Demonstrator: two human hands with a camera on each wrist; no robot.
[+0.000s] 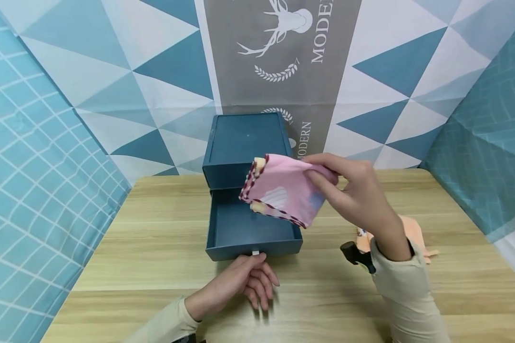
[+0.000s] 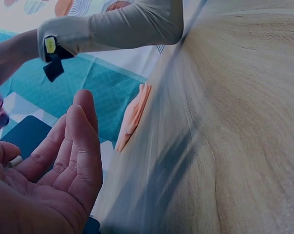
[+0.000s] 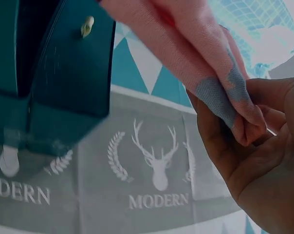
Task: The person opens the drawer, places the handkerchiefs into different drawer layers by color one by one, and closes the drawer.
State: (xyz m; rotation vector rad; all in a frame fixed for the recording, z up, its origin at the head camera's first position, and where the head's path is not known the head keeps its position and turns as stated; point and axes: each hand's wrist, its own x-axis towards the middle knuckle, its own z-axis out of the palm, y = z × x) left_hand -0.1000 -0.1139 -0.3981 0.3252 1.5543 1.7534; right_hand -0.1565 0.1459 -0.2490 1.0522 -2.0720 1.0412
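Note:
My right hand (image 1: 356,190) pinches a folded pink towel (image 1: 283,186) with a dark red and white stitched edge, thumb on one side and fingers on the other. The towel hangs above the pulled-out drawer (image 1: 236,228) of a dark blue cabinet (image 1: 246,138) and covers part of it. In the right wrist view, grey-blue patches show on the towel (image 3: 186,48) near the fingers. At the drawer front, my left hand (image 1: 249,281) holds the small whitish knob (image 2: 13,161) between thumb and index finger, its other fingers loosely bent. The visible drawer floor is bare.
A folded orange cloth (image 1: 414,233) lies on the wooden table (image 1: 154,257) at the right, partly behind my right wrist. The upper drawer is shut and has its own knob (image 3: 87,26). Patterned fabric walls (image 1: 167,95) stand behind and at both sides.

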